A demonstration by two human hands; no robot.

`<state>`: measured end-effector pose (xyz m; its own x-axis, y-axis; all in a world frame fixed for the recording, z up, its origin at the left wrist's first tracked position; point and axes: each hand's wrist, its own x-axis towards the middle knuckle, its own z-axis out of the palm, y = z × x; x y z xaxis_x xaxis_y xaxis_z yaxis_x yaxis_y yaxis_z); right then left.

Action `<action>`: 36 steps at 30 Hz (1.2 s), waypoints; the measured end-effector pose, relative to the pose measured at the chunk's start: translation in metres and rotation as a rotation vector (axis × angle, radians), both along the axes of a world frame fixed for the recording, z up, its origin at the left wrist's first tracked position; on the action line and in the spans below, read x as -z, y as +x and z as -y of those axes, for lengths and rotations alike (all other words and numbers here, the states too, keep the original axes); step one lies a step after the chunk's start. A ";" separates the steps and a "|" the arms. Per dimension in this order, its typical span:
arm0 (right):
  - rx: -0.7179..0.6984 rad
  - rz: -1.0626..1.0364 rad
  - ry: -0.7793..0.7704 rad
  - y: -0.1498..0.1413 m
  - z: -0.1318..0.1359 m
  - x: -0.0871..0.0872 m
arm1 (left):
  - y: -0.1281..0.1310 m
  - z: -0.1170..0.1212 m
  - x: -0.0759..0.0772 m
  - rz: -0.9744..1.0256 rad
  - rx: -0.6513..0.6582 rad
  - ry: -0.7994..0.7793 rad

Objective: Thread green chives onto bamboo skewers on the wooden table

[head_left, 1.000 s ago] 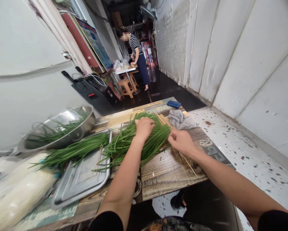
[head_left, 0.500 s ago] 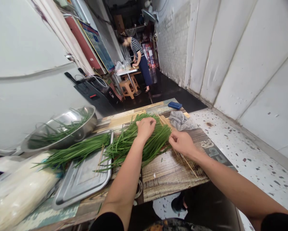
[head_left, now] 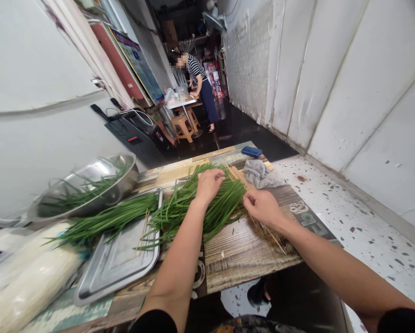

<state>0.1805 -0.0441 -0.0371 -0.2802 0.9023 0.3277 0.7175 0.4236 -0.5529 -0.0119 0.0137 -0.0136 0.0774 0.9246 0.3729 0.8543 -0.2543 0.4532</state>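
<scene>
A loose pile of long green garlic chives (head_left: 217,212) lies on the wood-patterned table. My left hand (head_left: 209,185) rests over the top of this pile, its fingers bent and closed on some of the chives. At the pile's right edge, my right hand (head_left: 261,206) is closed in a pinch by the chive ends. What its fingertips hold is hidden. Thin bamboo skewers (head_left: 240,175) lie beside the pile and run under my right hand. More chives (head_left: 117,215) lie across a metal tray (head_left: 115,277), with a few skewers (head_left: 143,230) on it.
A steel bowl (head_left: 124,178) with chives stands at the left, behind a plastic bag of pale contents (head_left: 37,273). A grey cloth (head_left: 258,173) and a blue box (head_left: 252,151) sit near the far right edge. Farther off, a person (head_left: 202,83) bends over a small table.
Both hands stay almost in the same place at the chive pile. The view shifts very slightly. The distant person's head leans a little further left.
</scene>
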 end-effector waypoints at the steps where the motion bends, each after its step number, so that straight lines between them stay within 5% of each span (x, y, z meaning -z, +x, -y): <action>1: 0.003 0.002 0.001 0.000 0.000 0.000 | -0.001 0.000 0.000 -0.007 -0.006 0.014; 36: -0.044 0.045 0.044 0.001 -0.004 0.007 | 0.006 0.004 -0.004 -0.097 0.001 0.023</action>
<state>0.1816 -0.0401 -0.0446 -0.3348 0.8737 0.3529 0.7210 0.4787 -0.5010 -0.0060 0.0101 -0.0092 0.1157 0.9158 0.3847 0.8937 -0.2650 0.3620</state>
